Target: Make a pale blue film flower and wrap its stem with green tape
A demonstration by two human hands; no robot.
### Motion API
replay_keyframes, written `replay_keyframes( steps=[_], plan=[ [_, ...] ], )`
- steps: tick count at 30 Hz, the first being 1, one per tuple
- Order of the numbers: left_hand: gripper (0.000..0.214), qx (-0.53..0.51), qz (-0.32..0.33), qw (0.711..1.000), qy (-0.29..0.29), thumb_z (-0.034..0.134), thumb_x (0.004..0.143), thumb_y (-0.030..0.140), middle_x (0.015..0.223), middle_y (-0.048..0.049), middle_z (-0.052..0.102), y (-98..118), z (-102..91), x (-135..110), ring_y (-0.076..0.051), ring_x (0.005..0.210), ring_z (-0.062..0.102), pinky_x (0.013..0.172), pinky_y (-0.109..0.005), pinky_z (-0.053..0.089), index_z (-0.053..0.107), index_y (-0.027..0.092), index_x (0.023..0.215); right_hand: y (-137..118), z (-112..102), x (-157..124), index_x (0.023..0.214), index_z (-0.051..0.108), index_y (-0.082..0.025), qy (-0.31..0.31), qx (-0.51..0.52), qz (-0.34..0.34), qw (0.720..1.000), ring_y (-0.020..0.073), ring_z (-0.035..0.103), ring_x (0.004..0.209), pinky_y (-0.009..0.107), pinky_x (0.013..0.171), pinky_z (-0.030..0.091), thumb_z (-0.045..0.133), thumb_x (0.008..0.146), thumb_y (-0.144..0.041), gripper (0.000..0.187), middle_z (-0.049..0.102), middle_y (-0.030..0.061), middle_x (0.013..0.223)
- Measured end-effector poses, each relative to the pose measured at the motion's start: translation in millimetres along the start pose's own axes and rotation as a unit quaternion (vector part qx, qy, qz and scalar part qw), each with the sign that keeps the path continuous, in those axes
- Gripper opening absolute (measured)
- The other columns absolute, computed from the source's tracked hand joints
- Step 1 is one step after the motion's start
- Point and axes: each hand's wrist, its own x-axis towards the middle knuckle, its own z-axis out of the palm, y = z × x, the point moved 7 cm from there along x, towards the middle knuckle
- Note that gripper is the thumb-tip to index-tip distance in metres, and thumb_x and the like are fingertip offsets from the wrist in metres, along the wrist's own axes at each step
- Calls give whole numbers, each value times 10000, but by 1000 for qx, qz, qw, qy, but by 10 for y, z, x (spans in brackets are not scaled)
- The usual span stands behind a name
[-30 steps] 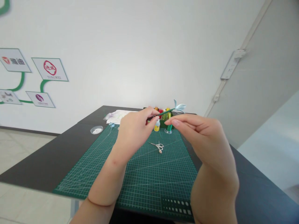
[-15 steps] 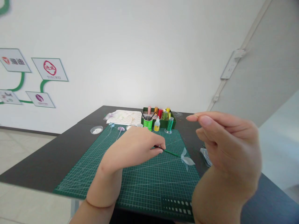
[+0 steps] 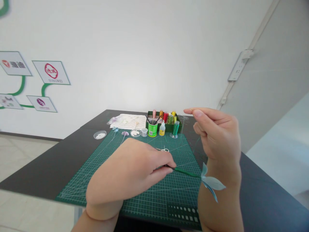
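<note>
My left hand (image 3: 142, 166) is over the cutting mat (image 3: 154, 203), thumb and fingers closed on the dark end of a green-wrapped flower stem (image 3: 187, 172). At the stem's right end, pale blue petals (image 3: 213, 183) spread out in front of my right forearm. Raised to the right of the mat is my right hand (image 3: 216, 132), thumb and forefinger pinched together and the other fingers curled. Whatever lies in that pinch is too fine to make out. Scissors (image 3: 165, 150) lie on the mat behind my left hand, partly hidden by it.
A green thread spool (image 3: 176, 128), a glue bottle (image 3: 162, 129) and a green can (image 3: 152, 129) of tools stand at the back. Behind them is a box (image 3: 178, 128) of coloured spools. Finished-looking flowers (image 3: 125, 133), small dishes (image 3: 99, 135) and white paper (image 3: 130, 120) lie left.
My left hand has come nearer with the flower stem, its petals shifting right and down. My right hand has moved left and slightly up, still pinched. The scissors have come into view.
</note>
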Motion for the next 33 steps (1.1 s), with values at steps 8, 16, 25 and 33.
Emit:
replay_keyframes(
  steps=[8, 16, 25, 33],
  plan=[
    [25, -35, -23, 999, 33, 668, 943, 265, 722, 112, 713, 29, -91, -58, -80, 610, 637, 586, -210, 386, 682, 278, 927, 28, 86, 32, 861, 817, -265, -12, -8, 33, 999, 128, 397, 434, 289, 433, 309, 720, 867, -325, 115, 358, -62, 438],
    [70, -58, -17, 994, 93, 699, 909, 209, 701, 116, 697, 56, -211, -117, -68, 607, 642, 573, -197, 409, 664, 270, 916, 104, 164, 60, 878, 834, -258, -39, -30, 34, 998, 206, 655, 662, 312, 534, 491, 716, 875, -310, 129, 577, 0, 518],
    [70, -58, -45, 976, 206, 660, 927, 248, 711, 78, 740, 64, -385, -189, -92, 539, 636, 498, -213, 448, 706, 271, 878, 295, 394, 46, 834, 838, -224, -222, -142, 80, 961, 205, 677, 759, 304, 616, 509, 706, 862, -364, 194, 768, 47, 765],
    [18, -61, -105, 938, 324, 731, 885, 266, 819, 60, 782, -173, -526, -204, -136, 692, 725, 582, -212, 525, 735, 279, 897, 410, 422, 35, 806, 816, -232, -263, -131, 88, 952, 161, 615, 641, 286, 547, 458, 704, 881, -373, 195, 745, 22, 734]
  ],
)
